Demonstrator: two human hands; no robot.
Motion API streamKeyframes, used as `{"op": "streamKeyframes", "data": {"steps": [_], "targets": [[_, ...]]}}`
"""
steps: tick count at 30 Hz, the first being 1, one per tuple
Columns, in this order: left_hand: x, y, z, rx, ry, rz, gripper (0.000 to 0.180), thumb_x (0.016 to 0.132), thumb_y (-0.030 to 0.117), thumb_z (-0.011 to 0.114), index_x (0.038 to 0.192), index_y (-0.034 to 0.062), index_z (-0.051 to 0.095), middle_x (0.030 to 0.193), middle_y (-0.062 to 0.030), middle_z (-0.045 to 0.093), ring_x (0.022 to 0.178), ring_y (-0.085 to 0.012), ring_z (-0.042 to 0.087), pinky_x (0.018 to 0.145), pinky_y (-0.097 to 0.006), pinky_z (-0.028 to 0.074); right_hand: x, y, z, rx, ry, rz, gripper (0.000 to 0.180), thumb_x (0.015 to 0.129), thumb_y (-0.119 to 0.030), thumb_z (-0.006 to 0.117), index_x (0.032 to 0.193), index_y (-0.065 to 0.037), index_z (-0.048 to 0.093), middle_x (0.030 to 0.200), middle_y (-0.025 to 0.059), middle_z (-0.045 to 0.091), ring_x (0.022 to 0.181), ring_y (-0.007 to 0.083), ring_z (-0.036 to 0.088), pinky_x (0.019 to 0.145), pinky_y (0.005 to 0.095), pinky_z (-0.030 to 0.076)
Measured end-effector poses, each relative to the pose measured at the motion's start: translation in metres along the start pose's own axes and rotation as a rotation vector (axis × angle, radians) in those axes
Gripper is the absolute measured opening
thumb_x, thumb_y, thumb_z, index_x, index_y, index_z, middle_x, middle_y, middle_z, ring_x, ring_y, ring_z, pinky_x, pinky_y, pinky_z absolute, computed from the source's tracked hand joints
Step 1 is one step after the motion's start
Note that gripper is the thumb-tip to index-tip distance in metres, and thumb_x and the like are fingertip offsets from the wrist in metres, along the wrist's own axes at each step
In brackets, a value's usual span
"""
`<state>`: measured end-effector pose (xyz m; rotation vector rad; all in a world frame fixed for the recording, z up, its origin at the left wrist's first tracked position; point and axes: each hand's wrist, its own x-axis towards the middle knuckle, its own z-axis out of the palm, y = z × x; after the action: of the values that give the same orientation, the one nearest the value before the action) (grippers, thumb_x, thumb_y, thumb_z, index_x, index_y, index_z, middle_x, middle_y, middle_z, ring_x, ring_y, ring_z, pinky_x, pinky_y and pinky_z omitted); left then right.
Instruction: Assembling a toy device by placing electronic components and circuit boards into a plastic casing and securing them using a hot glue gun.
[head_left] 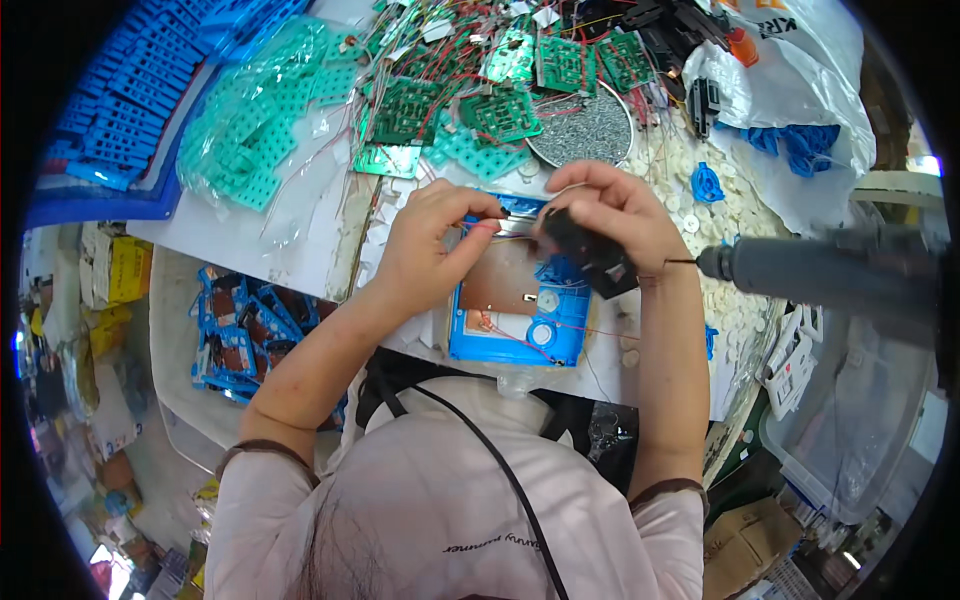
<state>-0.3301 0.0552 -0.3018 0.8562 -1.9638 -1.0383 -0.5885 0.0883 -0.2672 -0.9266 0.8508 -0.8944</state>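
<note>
A shallow blue plastic casing (515,350) lies in front of me with a brown circuit board (490,280) and thin wires inside it. Over its far left corner, my left hand (437,235) is closed in a pinch on thin coloured wires; a small dark bit shows at the fingertips. My right hand (622,222) grips a black plastic part (588,255) above the right side of the casing. Motion blurs that part, so its exact kind is unclear. A red wire runs from the casing toward the right.
Green circuit boards (500,112) with wires pile up beyond the casing, near a round grey-speckled dish (585,125). White discs (690,215) cover the right side. A dark electric screwdriver (800,268) juts in from the right. Blue casings fill a bin (175,340) at left.
</note>
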Motion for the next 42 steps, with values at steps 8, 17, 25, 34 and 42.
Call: {"op": "streamKeyframes", "data": {"steps": [8,17,25,34,42], "targets": [[-0.006,0.006,-0.020,-0.029,-0.120,0.041,0.018,0.087,0.007,0.071,0.105,0.0024,0.070,0.093,-0.0057,0.068,0.082,-0.0161,0.058,0.079,-0.031,0.046,0.009,-0.003,0.046,-0.626,-0.056,-0.010,0.013,0.090,-0.007,0.074,0.101,0.000,0.069,0.098,0.0071,0.073,0.092,0.0155,0.070,0.086,0.0290,0.054],[0.001,0.003,-0.015,0.052,-0.069,0.054,0.010,0.085,0.011,0.077,0.093,0.0072,0.071,0.081,-0.0030,0.065,0.073,-0.0173,0.055,0.074,-0.033,0.042,-0.042,0.000,0.056,-1.273,0.139,-0.404,0.059,0.068,-0.024,0.089,0.117,-0.007,0.062,0.122,0.0149,0.060,0.107,0.0375,0.056,0.091,0.0440,0.049],[0.005,-0.003,-0.012,0.146,-0.077,0.164,0.011,0.088,0.016,0.075,0.095,0.0099,0.070,0.087,-0.0018,0.068,0.082,-0.0200,0.061,0.087,-0.037,0.038,-0.051,0.014,0.049,-1.140,0.130,-0.358,0.054,0.072,-0.020,0.087,0.119,-0.003,0.066,0.112,0.0152,0.071,0.097,0.0343,0.065,0.080,0.0392,0.053],[0.016,-0.001,-0.011,0.185,-0.054,0.232,0.008,0.090,0.020,0.073,0.096,0.0142,0.071,0.093,0.0004,0.068,0.089,-0.0198,0.062,0.088,-0.040,0.034,-0.017,0.014,0.052,-1.221,0.416,-0.652,0.042,0.076,-0.020,0.085,0.113,-0.003,0.073,0.106,0.0114,0.071,0.095,0.0322,0.061,0.083,0.0405,0.051],[0.018,-0.007,-0.014,0.200,-0.130,0.259,0.007,0.091,0.019,0.072,0.096,0.0149,0.071,0.093,0.0006,0.065,0.088,-0.0194,0.061,0.089,-0.041,0.033,-0.013,0.013,0.060,-1.236,0.324,-0.576,0.052,0.078,-0.022,0.083,0.124,-0.003,0.069,0.114,0.0126,0.066,0.101,0.0332,0.057,0.087,0.0422,0.050]]}}
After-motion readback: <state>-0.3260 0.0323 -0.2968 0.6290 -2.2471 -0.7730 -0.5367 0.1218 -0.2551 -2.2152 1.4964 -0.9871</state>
